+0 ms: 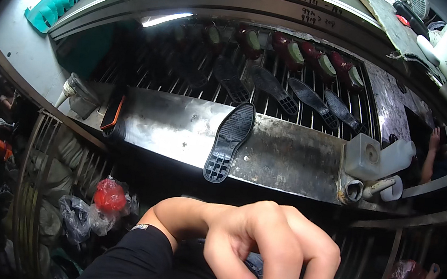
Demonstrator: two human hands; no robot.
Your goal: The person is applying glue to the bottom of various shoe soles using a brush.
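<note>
My left hand [273,255] is raised close to the camera, its black-sleeved arm bent in from the lower left. Its fingers are curled downward and drawn together near the thumb. The fingertips run to the lower edge, so whatever they hold, if anything, is hidden. Beyond the hand, a black shoe sole [230,143] lies tread up on the metal ledge [174,127], its heel end at the front edge. No contact shows between hand and sole. I do not see my right hand.
Several black soles [311,101] and dark red shoe uppers [288,51] lie on the rack of metal bars behind the ledge. White plastic containers [364,156] stand at right, a grimy cup [83,100] at left. Plastic bags [110,195] hang lower left. Another person's arm [431,157] shows far right.
</note>
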